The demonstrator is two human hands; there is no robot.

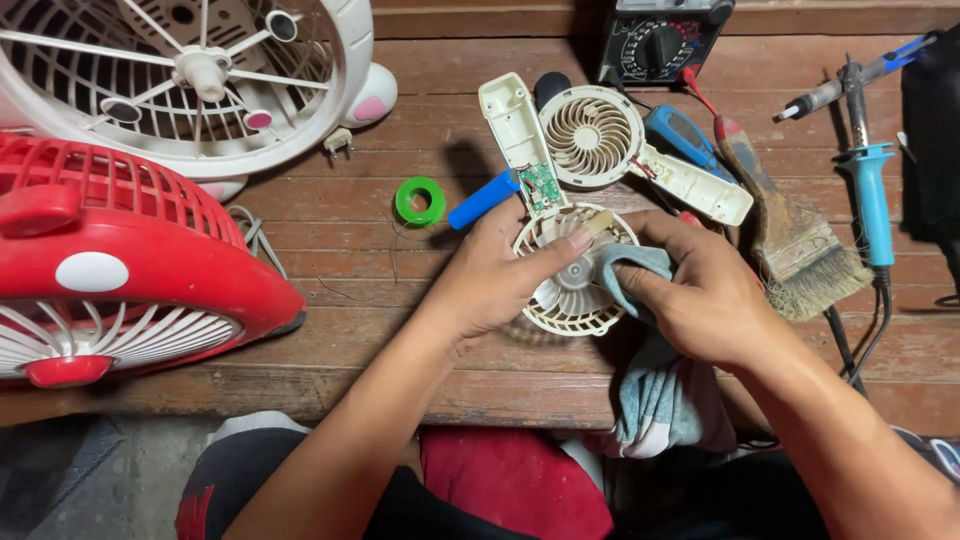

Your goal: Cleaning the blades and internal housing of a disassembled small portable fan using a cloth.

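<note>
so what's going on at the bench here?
A person has a small handheld fan taken apart on a wooden bench. The left hand holds the cream round fan grille while the right hand presses a blue-grey cloth against it. The opened handle shell with green circuit board lies just behind, beside a blue battery cell.

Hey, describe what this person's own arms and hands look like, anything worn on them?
Both forearms are bare up to the frame edge: no sleeves show. The left hand and the right hand wear no gloves, and no ring, watch or bracelet is visible. One left fingernail near the small cream fan looks longish and pale.
</note>
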